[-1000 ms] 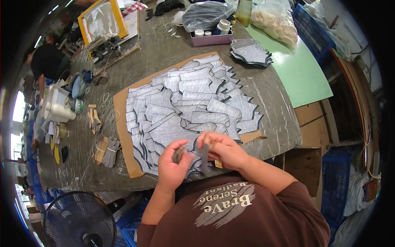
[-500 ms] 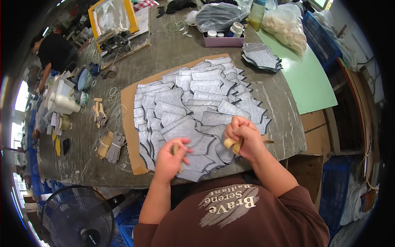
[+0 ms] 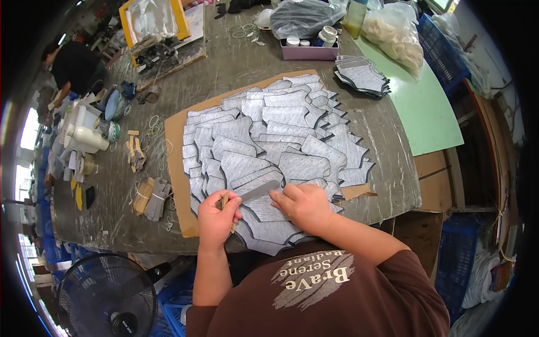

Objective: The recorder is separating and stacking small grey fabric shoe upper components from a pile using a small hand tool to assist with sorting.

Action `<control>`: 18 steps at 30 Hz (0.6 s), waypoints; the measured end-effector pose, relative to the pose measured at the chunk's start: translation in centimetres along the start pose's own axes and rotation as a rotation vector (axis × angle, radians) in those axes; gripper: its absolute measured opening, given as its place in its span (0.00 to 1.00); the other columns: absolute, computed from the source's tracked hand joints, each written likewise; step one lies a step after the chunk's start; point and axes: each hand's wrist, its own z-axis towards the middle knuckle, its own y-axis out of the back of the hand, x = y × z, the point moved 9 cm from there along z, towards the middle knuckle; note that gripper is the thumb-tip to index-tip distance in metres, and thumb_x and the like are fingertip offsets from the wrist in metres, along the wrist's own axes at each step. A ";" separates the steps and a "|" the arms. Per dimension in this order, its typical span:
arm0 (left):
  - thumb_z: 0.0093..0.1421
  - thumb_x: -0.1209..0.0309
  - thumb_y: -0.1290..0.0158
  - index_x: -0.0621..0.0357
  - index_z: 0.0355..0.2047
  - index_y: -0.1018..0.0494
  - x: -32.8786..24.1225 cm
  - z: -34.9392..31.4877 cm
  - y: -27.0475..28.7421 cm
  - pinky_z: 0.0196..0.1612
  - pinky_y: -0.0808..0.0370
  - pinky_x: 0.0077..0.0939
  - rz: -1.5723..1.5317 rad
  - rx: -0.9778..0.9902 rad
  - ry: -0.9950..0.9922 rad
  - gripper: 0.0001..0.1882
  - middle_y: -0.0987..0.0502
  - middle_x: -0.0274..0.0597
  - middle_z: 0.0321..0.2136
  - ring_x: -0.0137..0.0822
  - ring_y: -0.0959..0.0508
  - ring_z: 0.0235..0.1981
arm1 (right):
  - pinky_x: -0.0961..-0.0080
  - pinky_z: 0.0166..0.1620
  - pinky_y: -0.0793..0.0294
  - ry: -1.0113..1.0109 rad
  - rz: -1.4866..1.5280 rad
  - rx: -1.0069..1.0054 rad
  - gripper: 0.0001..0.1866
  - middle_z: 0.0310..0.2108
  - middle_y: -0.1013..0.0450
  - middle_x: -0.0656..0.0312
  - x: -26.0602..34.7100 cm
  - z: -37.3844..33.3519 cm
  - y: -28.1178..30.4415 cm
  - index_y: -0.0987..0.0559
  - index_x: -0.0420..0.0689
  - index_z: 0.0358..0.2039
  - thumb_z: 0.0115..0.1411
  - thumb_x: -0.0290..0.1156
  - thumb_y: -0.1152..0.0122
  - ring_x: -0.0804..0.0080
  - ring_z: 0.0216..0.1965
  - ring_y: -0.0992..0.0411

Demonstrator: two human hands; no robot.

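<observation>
My left hand (image 3: 215,217) is closed round a small bundle of narrow tan strips (image 3: 224,200). From its fingertips a grey strip (image 3: 261,191) runs rightward over the cut pieces. My right hand (image 3: 306,206) has curled fingers, with its fingertips down on a piece beside the strip's far end. What those fingers pinch, if anything, is hidden. Under both hands lie many overlapping light-grey cut pieces (image 3: 238,132) with dark edges and notched, wavy outlines. They are spread in rows on a brown cardboard sheet (image 3: 176,168).
Left of the cardboard lie bundled tan strips (image 3: 144,194), grey strips (image 3: 158,202) and loose rubber bands. A small stack of grey pieces (image 3: 362,74) sits at the back right, near a pink box (image 3: 310,53) of bottles. A fan (image 3: 106,295) stands lower left. Another person (image 3: 76,70) works far left.
My right hand has come down and leftward onto the pieces; the curled tan strip it held no longer shows there. A grey strip now stretches between my hands. The near pieces have shifted.
</observation>
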 end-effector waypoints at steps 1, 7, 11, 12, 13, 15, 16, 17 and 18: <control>0.56 0.78 0.45 0.64 0.30 0.26 -0.3 0.1 -0.2 0.18 0.34 0.15 0.038 0.013 -0.013 0.02 0.27 0.34 0.17 0.21 0.28 0.16 | 0.73 0.22 0.32 0.000 -0.005 -0.005 0.12 0.22 0.37 0.66 0.1 0.0 0.1 0.21 0.47 0.35 0.51 0.36 0.39 0.72 0.19 0.32; 0.56 0.77 0.45 0.64 0.30 0.26 -0.6 1.0 -0.6 0.17 0.35 0.14 0.062 0.004 -0.004 0.03 0.27 0.33 0.16 0.21 0.28 0.15 | 0.74 0.22 0.33 -0.008 -0.015 -0.004 0.12 0.23 0.37 0.67 -0.1 0.2 -0.1 0.21 0.47 0.35 0.51 0.37 0.39 0.74 0.19 0.32; 0.56 0.77 0.45 0.64 0.30 0.26 -0.5 1.2 -0.7 0.17 0.35 0.14 0.065 0.012 0.005 0.03 0.27 0.33 0.16 0.21 0.28 0.14 | 0.75 0.22 0.32 -0.017 -0.019 -0.005 0.11 0.26 0.36 0.67 0.0 0.1 0.0 0.21 0.47 0.34 0.50 0.36 0.39 0.76 0.20 0.32; 0.56 0.77 0.45 0.63 0.30 0.26 -0.4 1.2 -0.7 0.17 0.35 0.14 0.068 0.015 0.009 0.03 0.27 0.33 0.16 0.21 0.28 0.14 | 0.75 0.22 0.32 -0.018 -0.018 -0.004 0.11 0.26 0.36 0.67 -0.1 0.1 0.0 0.21 0.47 0.34 0.50 0.36 0.39 0.76 0.20 0.32; 0.56 0.77 0.45 0.63 0.30 0.26 -0.4 1.2 -0.7 0.17 0.35 0.14 0.070 0.019 0.013 0.03 0.27 0.33 0.16 0.21 0.29 0.14 | 0.75 0.22 0.32 -0.022 -0.021 -0.026 0.11 0.30 0.33 0.67 -0.1 0.1 0.0 0.21 0.48 0.34 0.49 0.35 0.37 0.76 0.20 0.32; 0.56 0.77 0.45 0.63 0.30 0.26 -0.4 1.3 -0.7 0.17 0.35 0.13 0.076 0.020 0.023 0.03 0.27 0.33 0.16 0.21 0.29 0.14 | 0.76 0.22 0.32 -0.025 -0.023 -0.047 0.12 0.34 0.30 0.67 -0.2 0.1 0.2 0.20 0.50 0.34 0.48 0.35 0.35 0.75 0.19 0.31; 0.56 0.77 0.45 0.63 0.30 0.26 -0.4 1.4 -0.7 0.17 0.35 0.13 0.081 0.021 0.031 0.03 0.27 0.33 0.16 0.21 0.29 0.14 | 0.76 0.23 0.31 -0.018 -0.024 -0.047 0.11 0.39 0.29 0.67 -0.1 0.1 0.2 0.20 0.50 0.34 0.48 0.35 0.35 0.76 0.20 0.31; 0.56 0.77 0.45 0.63 0.30 0.26 -0.5 1.3 -0.8 0.17 0.35 0.13 0.081 0.021 0.031 0.03 0.27 0.33 0.16 0.21 0.29 0.14 | 0.76 0.24 0.31 -0.011 -0.026 -0.048 0.11 0.44 0.28 0.67 -0.1 0.1 0.2 0.20 0.49 0.34 0.48 0.35 0.35 0.76 0.20 0.31; 0.56 0.77 0.45 0.63 0.30 0.26 -0.5 1.3 -0.8 0.17 0.35 0.13 0.086 0.017 0.040 0.03 0.27 0.32 0.16 0.21 0.29 0.14 | 0.76 0.24 0.31 -0.012 -0.026 -0.048 0.11 0.44 0.28 0.67 -0.1 0.1 0.2 0.20 0.49 0.34 0.48 0.35 0.35 0.76 0.20 0.31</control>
